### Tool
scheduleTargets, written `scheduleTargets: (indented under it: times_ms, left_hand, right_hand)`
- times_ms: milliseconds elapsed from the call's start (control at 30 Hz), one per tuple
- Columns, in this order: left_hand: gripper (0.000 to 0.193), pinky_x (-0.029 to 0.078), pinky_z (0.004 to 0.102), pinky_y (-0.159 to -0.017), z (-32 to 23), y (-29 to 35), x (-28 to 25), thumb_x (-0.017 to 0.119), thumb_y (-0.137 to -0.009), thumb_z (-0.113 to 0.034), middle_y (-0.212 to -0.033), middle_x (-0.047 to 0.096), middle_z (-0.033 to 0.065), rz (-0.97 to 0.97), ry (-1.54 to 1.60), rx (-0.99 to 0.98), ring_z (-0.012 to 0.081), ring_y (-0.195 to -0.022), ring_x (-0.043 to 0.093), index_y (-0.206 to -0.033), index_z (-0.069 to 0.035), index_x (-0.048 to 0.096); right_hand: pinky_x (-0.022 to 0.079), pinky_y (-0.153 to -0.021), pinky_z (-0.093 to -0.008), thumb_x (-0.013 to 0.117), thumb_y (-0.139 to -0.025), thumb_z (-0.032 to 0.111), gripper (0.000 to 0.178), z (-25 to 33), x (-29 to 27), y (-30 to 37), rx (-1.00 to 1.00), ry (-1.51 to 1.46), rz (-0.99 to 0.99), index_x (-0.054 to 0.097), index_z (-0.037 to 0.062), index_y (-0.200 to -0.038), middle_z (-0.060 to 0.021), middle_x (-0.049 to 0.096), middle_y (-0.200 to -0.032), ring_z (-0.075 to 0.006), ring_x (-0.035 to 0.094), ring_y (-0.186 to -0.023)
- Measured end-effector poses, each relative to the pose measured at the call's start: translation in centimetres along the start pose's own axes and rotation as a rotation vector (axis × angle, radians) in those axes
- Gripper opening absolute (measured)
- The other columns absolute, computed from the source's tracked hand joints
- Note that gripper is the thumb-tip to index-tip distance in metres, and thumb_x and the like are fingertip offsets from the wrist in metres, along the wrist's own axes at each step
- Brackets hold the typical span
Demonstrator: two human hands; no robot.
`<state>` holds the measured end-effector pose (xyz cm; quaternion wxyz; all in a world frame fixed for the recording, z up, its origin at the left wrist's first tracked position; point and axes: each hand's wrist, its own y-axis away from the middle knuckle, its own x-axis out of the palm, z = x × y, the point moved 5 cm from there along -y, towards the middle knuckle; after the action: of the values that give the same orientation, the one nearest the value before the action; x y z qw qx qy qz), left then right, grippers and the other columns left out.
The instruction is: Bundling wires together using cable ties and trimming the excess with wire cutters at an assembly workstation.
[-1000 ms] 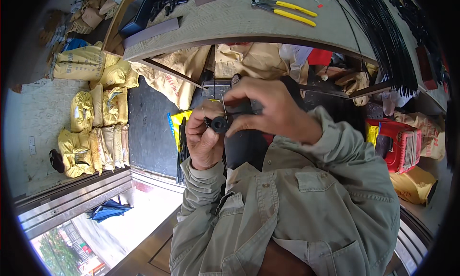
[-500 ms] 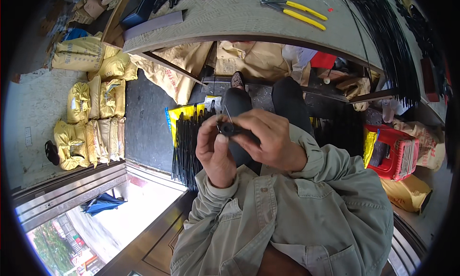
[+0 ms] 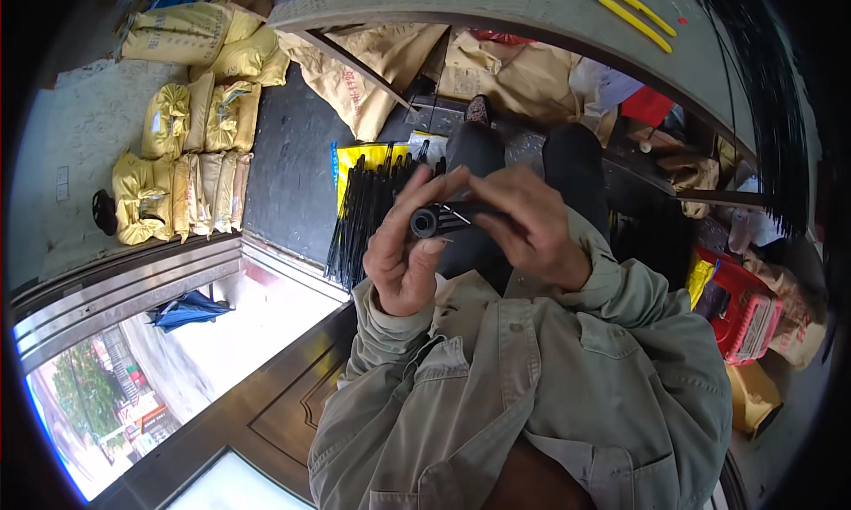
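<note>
In front of my lap, both hands are closed round a black hollow tubular piece (image 3: 425,222), its round open end facing up at me. My left hand (image 3: 394,253) has its thumb below that end and its fingers along the upper side. The right hand (image 3: 536,231) wraps the other end, which its fingers largely hide. A thin silvery wire or pin (image 3: 457,215) lies along the piece between the hands. Close beyond my left hand stands a bundle of slim black rods (image 3: 365,195), leaning against a yellow bag (image 3: 350,160).
A workbench (image 3: 496,3) spans the far side, with yellow-handled cutting pliers (image 3: 634,18) and long black rods (image 3: 745,76) on it. Tan sacks (image 3: 208,186) are stacked at left. A red plastic stool (image 3: 740,306) stands at right. A blue umbrella (image 3: 188,311) lies by the doorway.
The black piece has turned so that more of its side shows. My right hand has shifted right, away from the open end. The whole view has moved, raising the bench in the picture.
</note>
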<state>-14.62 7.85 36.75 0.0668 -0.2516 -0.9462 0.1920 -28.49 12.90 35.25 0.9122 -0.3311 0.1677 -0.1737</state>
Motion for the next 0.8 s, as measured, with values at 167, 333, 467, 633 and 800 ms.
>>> scheduleTargets:
  times_ms: [167,333,467,633,800]
  left_hand:
    - [0.038,0.014,0.0473,-0.103,-0.8,-0.4,0.1,0.058,-0.081,-0.023,-0.1,0.062,0.0161,0.092,-0.237,0.131,0.0294,-0.108,0.052,-0.106,0.005,0.051]
    - [0.032,0.009,0.05,-0.104,-0.3,-0.6,0.4,0.064,-0.077,-0.028,-0.089,0.066,0.0099,0.1,-0.238,0.127,0.0285,-0.106,0.053,-0.093,-0.001,0.056]
    - [0.034,0.01,0.05,-0.104,0.8,-1.7,1.6,0.069,-0.072,-0.031,-0.082,0.066,0.0074,0.256,-0.041,0.124,0.0272,-0.101,0.055,-0.088,-0.004,0.057]
    - [0.037,0.007,0.0496,-0.105,1.6,-2.6,2.0,0.071,-0.07,-0.034,-0.081,0.066,0.0069,0.329,0.071,0.153,0.0264,-0.098,0.055,-0.087,-0.005,0.057]
    - [0.042,0.033,0.0453,-0.089,1.5,-2.9,2.7,0.065,-0.075,-0.039,-0.073,0.061,0.0077,0.151,0.261,0.115,0.0193,-0.075,0.056,-0.092,-0.002,0.055]
  right_hand:
    - [0.047,-0.058,-0.0299,0.064,-0.067,-0.006,0.029,0.7,0.8,0.3,-0.093,-0.016,0.03,0.06,-0.0015,-0.095,-0.0117,0.06,-0.086,-0.024,0.059,-0.068]
    - [0.047,-0.058,-0.0306,0.063,-0.065,-0.008,0.027,0.2,0.3,0.3,-0.061,-0.125,0.035,0.062,-0.0022,-0.091,-0.0119,0.06,-0.085,-0.0242,0.059,-0.068]
    - [0.047,-0.059,-0.0302,0.063,-0.065,-0.007,0.028,-0.5,-0.1,0.4,-0.05,-0.184,0.085,0.063,0.0007,-0.092,-0.0115,0.061,-0.087,-0.0243,0.059,-0.072]
    - [0.047,-0.066,-0.0314,0.061,-0.067,-0.007,0.022,-1.4,-0.9,-0.3,-0.049,-0.263,0.208,0.063,-0.0016,-0.088,-0.0148,0.061,-0.092,-0.0271,0.06,-0.079]
    - [0.044,-0.079,-0.0363,0.058,-0.08,0.018,0.019,-8.0,-11.4,-7.6,-0.099,0.744,0.191,0.059,0.0037,-0.094,-0.0098,0.06,-0.097,-0.0273,0.056,-0.093]
